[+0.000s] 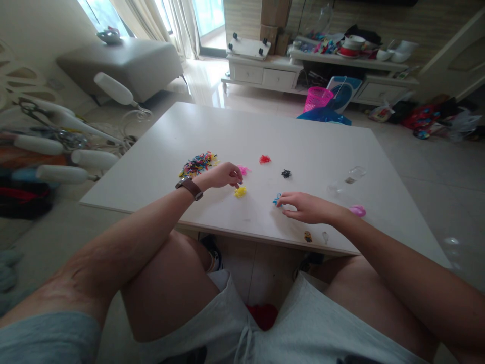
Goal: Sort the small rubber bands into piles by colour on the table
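My left hand [228, 175], with a brown-strapped watch on its wrist, hovers between a small pink pile [243, 170] and a yellow pile [240, 192]. Its fingers are closed in a pinch; whatever is between them is too small to make out. At the fingertips of my right hand [305, 207] lies a small blue pile [277, 199], partly covered by them. That hand has its thumb and fingers apart. A large mixed heap of what look like small rubber bands [197, 164] sits left of my left hand. Red [264, 159] and black [286, 174] piles lie farther back.
On the white table [235, 126] a clear container [356, 173] lies at the right, with a pink object [357, 210] behind my right wrist. Near the front edge are a yellow figurine [307, 236] and a small clear piece [325, 237]. A pink basket [317, 98] stands beyond.
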`<state>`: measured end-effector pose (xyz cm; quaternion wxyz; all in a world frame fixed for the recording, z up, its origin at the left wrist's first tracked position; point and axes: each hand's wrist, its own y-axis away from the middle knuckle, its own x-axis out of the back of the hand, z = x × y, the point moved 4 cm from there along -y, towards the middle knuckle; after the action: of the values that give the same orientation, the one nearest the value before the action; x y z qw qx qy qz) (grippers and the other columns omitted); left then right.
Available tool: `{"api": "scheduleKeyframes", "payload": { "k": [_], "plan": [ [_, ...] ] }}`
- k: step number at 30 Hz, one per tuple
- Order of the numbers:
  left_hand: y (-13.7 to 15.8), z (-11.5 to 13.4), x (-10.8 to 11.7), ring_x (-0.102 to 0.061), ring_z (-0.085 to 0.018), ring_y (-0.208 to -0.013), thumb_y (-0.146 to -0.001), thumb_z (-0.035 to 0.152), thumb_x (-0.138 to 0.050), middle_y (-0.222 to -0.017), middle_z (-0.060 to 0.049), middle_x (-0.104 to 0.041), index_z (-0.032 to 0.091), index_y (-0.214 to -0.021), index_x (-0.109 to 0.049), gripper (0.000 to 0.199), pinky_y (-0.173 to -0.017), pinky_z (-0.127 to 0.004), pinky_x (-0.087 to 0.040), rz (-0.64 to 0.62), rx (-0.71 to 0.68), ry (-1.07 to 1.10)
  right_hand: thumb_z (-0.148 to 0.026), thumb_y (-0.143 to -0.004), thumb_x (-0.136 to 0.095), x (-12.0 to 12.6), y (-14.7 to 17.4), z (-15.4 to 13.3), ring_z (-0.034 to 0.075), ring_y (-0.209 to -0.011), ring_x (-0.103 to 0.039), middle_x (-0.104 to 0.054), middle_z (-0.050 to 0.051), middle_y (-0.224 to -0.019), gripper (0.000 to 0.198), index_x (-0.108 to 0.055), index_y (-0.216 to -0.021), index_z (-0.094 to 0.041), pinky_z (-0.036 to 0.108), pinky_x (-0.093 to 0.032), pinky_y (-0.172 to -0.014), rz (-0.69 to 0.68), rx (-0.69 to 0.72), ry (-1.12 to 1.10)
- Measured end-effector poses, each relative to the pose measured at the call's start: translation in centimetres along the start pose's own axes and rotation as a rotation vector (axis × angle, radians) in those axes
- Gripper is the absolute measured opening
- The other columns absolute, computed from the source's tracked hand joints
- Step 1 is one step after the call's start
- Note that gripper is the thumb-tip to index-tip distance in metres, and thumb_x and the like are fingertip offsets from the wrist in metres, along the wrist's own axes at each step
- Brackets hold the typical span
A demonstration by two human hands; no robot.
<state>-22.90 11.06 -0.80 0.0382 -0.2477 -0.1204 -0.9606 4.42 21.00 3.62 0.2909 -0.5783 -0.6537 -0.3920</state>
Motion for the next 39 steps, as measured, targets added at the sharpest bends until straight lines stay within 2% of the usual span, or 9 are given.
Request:
{"api": "scheduleKeyframes", "payload": {
  "k": [7,11,16,21,33,37,39],
  "plan": [
    [0.0,0.9,-0.6,-0.077,-0.02,-0.076,-0.081,0.021,-0.077,-0.087,-0.013,-0.08,0.012,-0.081,-0.072,0.01,-0.068,-0.027,-0.06,0.004,-0.027,0.122,-0.024,-0.096,-0.056,-0.2,-0.1,0.0,0.025,-0.098,-0.069,-0.071,0.012,-0.114,0.025,-0.07,-0.116,-0.019,0.037,-0.053,-0.09,-0.023,-0.009,0.031],
    [0.1,2.4,-2.6,-0.078,-0.021,-0.078,-0.081,0.025,-0.08,-0.088,-0.016,-0.08,0.011,-0.082,-0.071,0.017,-0.069,-0.029,-0.061,-0.039,-0.055,0.279,-0.025,-0.096,-0.057,-0.1,-0.3,-0.4,0.026,-0.108,-0.068,-0.068,0.012,-0.125,0.034,-0.065,-0.129,-0.022,0.04,-0.053,-0.097,0.058,0.014,0.008],
    [0.1,3.8,-5.1,-0.078,-0.021,-0.076,-0.079,0.028,-0.085,-0.081,-0.013,-0.079,0.011,-0.082,-0.07,0.023,-0.069,-0.029,-0.062,-0.107,-0.087,0.381,-0.024,-0.095,-0.058,0.0,-0.3,-1.3,0.028,-0.128,-0.06,-0.053,0.011,-0.15,0.05,-0.055,-0.145,-0.031,0.046,-0.05,-0.109,0.168,0.067,-0.027],
    [0.0,4.5,-6.4,-0.078,-0.02,-0.074,-0.078,0.029,-0.086,-0.074,-0.011,-0.078,0.012,-0.083,-0.069,0.025,-0.068,-0.026,-0.061,-0.152,-0.099,0.408,-0.022,-0.094,-0.06,-0.3,-0.4,-1.7,0.028,-0.134,-0.057,-0.053,0.009,-0.151,0.061,-0.048,-0.152,-0.035,0.049,-0.048,-0.114,0.164,0.092,-0.054],
    [-0.3,4.3,-7.4,-0.078,-0.02,-0.079,-0.078,0.039,-0.087,-0.08,-0.014,-0.079,0.013,-0.083,-0.064,0.035,-0.076,-0.032,-0.063,-0.174,-0.055,0.502,-0.022,-0.095,-0.058,0.1,-0.7,-2.1,0.028,-0.129,-0.061,-0.062,0.01,-0.141,0.049,-0.059,-0.143,-0.028,0.047,-0.05,-0.111,0.186,0.108,-0.004],
    [-0.4,4.5,-7.3,-0.078,-0.021,-0.081,-0.079,0.038,-0.087,-0.081,-0.014,-0.079,0.013,-0.082,-0.063,0.035,-0.076,-0.032,-0.062,-0.138,-0.041,0.528,-0.024,-0.096,-0.057,0.3,-0.7,-1.9,0.029,-0.125,-0.062,-0.064,0.011,-0.138,0.045,-0.061,-0.141,-0.027,0.048,-0.051,-0.109,0.21,0.092,0.019],
    [-0.6,4.3,-6.4,-0.078,-0.021,-0.08,-0.078,0.034,-0.087,-0.082,-0.013,-0.079,0.012,-0.082,-0.066,0.031,-0.074,-0.031,-0.061,-0.065,-0.036,0.488,-0.025,-0.097,-0.057,0.4,-0.6,-1.5,0.03,-0.124,-0.062,-0.064,0.011,-0.137,0.044,-0.061,-0.14,-0.027,0.049,-0.051,-0.108,0.224,0.079,0.027]
  ]
}}
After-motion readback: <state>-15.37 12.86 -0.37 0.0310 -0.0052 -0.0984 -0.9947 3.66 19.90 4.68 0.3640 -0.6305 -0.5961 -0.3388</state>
